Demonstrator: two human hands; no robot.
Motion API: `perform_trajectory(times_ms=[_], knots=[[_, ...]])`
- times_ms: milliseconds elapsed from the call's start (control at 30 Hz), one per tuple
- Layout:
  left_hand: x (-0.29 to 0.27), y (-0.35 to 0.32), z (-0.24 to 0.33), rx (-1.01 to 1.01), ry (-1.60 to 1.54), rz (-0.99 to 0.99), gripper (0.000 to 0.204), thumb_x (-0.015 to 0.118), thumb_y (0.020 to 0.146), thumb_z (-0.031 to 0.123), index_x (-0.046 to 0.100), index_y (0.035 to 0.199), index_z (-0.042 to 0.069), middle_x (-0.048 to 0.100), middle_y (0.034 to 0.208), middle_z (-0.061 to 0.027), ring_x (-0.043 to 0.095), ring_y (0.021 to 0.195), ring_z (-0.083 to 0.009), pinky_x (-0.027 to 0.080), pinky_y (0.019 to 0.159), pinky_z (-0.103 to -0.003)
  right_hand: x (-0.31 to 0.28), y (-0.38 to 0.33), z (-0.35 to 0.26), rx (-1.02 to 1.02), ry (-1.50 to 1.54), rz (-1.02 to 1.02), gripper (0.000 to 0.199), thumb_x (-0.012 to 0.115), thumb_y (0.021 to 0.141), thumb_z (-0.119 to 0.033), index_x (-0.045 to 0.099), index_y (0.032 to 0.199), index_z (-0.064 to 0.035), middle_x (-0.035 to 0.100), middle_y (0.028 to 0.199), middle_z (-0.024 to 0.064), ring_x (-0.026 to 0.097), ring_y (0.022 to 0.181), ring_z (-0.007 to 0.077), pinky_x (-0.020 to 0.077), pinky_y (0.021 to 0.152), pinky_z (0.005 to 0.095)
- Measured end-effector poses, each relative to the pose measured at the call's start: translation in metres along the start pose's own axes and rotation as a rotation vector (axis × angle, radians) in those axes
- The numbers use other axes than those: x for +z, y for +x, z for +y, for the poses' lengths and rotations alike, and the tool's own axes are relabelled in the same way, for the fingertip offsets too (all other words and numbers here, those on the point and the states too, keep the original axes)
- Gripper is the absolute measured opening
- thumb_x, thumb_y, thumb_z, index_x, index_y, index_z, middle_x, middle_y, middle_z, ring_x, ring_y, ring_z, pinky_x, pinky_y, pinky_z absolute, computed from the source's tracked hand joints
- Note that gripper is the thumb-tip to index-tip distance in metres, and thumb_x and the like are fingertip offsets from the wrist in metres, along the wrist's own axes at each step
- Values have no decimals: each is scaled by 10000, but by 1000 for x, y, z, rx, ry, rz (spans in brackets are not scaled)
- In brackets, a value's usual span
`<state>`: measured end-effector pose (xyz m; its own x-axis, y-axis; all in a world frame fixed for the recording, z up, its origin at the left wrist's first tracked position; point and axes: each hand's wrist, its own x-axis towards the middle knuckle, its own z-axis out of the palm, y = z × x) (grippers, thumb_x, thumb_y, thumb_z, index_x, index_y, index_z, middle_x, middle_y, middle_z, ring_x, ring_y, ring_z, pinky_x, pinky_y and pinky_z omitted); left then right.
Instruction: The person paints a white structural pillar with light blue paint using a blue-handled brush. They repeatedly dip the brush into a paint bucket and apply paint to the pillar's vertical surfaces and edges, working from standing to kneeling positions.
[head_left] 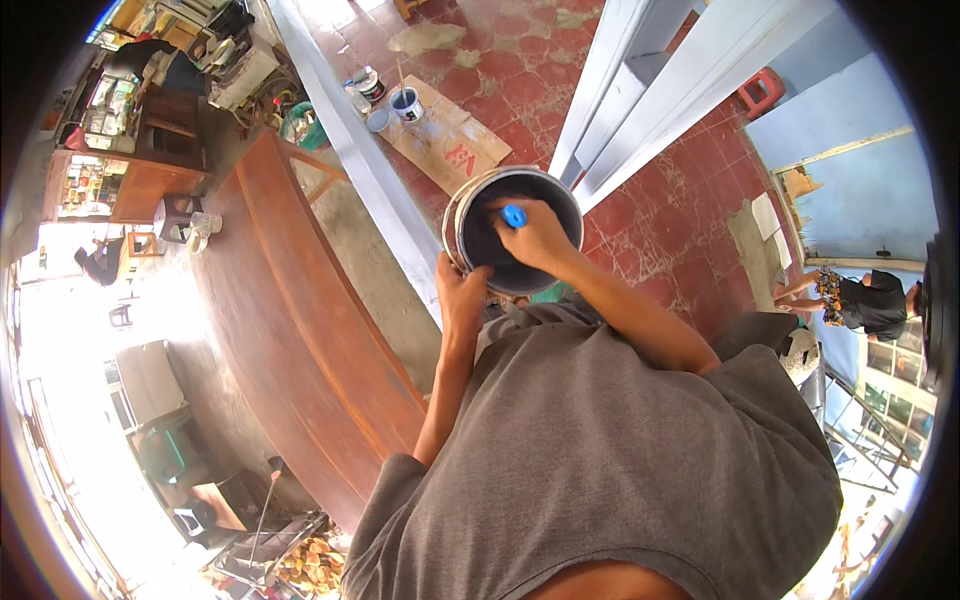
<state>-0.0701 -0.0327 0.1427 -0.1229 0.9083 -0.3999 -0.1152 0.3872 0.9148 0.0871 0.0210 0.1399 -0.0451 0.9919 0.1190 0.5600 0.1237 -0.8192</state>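
Observation:
A round bucket (478,222) with a dark grey inside and a pale rim is in front of my body, its open top facing me. My left hand (462,295) grips the near left side of its rim, the thumb over the edge. Inside the opening, my right hand (540,238) is closed around a tool with a blue handle (514,216). The handle's end points up at me. The tool's working end is hidden below my hand, so its kind does not show.
Beyond the bucket, a stained board (450,135) on red floor tiles bears a small paint can (406,104) with a stick. A long brown wooden panel (290,300) lies at left. Pale painted posts (660,100) rise ahead. Another person (870,305) is at far right.

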Motion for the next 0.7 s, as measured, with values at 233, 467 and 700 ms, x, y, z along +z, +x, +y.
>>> perform_trajectory(times_ms=[233,467,700], knots=[[8,-4,12,-95,-125,-43,414,635,749,-49,509,1143,-33,646,982,-160,685,777,-225,610,545,-346,-8,-13,-5,27,59,-11,209,651,918,-189,730,1073,-73,726,924,166,715,857,338,555,754,415],[9,21,-9,-81,-158,-112,512,604,749,-32,479,1245,-7,624,1031,-129,664,759,-234,607,501,-347,-141,-63,-68,528,982,212,227,687,942,-174,691,1091,-3,716,939,147,734,748,249,642,676,342],[16,49,-10,-82,-96,-119,419,603,729,-60,426,1106,-100,583,1010,-212,694,729,-337,659,521,-459,-282,-88,-160,-90,919,849,230,607,939,-84,628,1132,39,641,1167,179,720,900,285,655,699,413]])
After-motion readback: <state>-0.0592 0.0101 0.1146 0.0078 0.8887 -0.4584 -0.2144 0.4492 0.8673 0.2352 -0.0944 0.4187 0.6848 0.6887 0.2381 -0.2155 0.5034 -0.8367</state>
